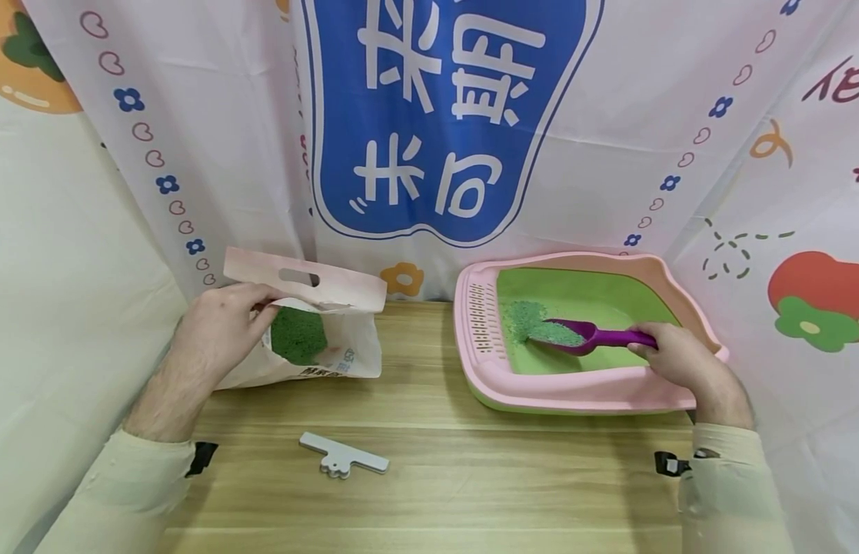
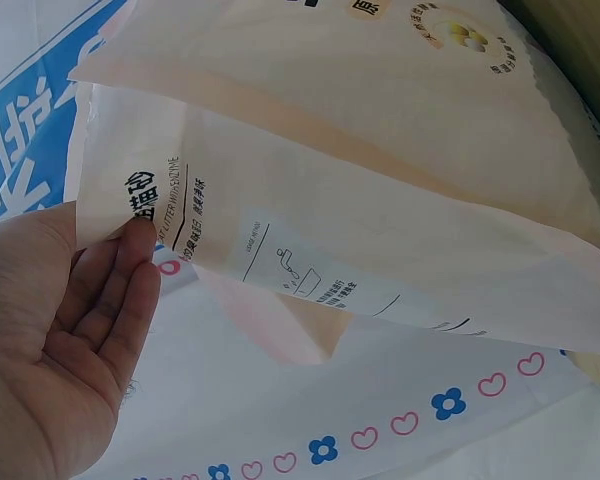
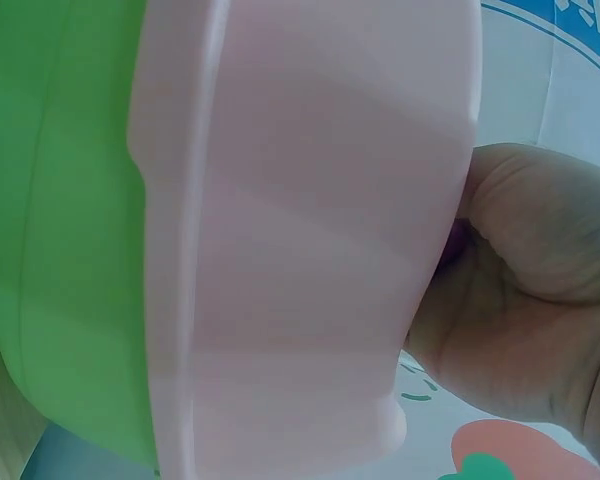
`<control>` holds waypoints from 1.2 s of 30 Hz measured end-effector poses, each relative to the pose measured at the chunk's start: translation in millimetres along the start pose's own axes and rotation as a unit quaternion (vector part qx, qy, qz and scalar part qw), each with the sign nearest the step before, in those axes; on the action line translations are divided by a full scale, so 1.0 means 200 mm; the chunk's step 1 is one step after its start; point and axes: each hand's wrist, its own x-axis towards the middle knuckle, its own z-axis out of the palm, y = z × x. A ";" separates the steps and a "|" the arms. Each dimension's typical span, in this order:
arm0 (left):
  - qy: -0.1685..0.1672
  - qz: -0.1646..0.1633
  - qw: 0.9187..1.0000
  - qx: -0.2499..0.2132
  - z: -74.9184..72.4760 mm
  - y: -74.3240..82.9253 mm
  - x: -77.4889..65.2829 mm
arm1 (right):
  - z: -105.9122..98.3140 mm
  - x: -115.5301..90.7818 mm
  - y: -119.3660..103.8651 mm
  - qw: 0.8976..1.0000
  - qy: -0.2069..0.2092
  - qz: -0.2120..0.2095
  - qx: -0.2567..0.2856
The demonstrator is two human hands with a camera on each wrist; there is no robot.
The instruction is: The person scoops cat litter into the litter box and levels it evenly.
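Purple, the scoop point(image 1: 587, 338) lies inside the tray point(image 1: 581, 394), its blade toward the left part of the green floor. The blade is loaded with pale green granules point(image 1: 557, 333) and lies beside a patch of the same. Whether it touches the floor cannot be told.

The right hand point(image 1: 678, 358) grips the end of the scoop's handle, fingers curled round it, above the tray's right front rim. From the right wrist, the tray's outer wall hides nearly all of the scoop; a sliver of purple shows beside the hand.

The tray has a pink rim over a green base and a slotted panel point(image 1: 480, 319) along its left side. It stands at the right of the wooden table point(image 1: 471, 492), near the cloth point(image 1: 249, 169).

The left hand point(image 1: 224, 327) pinches the edge of the bag point(image 1: 362, 338) at its mouth. The bag is at the left of the table, mouth open, darker green litter point(image 1: 297, 336) visible within. A pink strip point(image 1: 353, 289) with a slot runs along its top. The left wrist view shows printing on its side.

A grey clip point(image 1: 342, 455) lies in front of the bag, apart from both hands.
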 end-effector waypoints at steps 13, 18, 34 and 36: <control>0.004 -0.003 1.000 -0.007 0.01 0.00 -0.01 | -0.03 0.00 -0.01 1.000 -0.001 0.004 -0.003; 0.012 0.001 1.000 -0.016 0.02 0.00 -0.02 | -0.03 0.00 -0.01 1.000 0.000 0.003 -0.007; 0.050 0.004 0.998 -0.034 0.06 0.02 -0.09 | -0.02 0.01 -0.01 1.000 0.011 0.004 -0.012; 0.053 0.006 0.998 -0.040 0.06 0.03 -0.10 | -0.02 0.01 -0.01 1.000 0.012 0.003 -0.012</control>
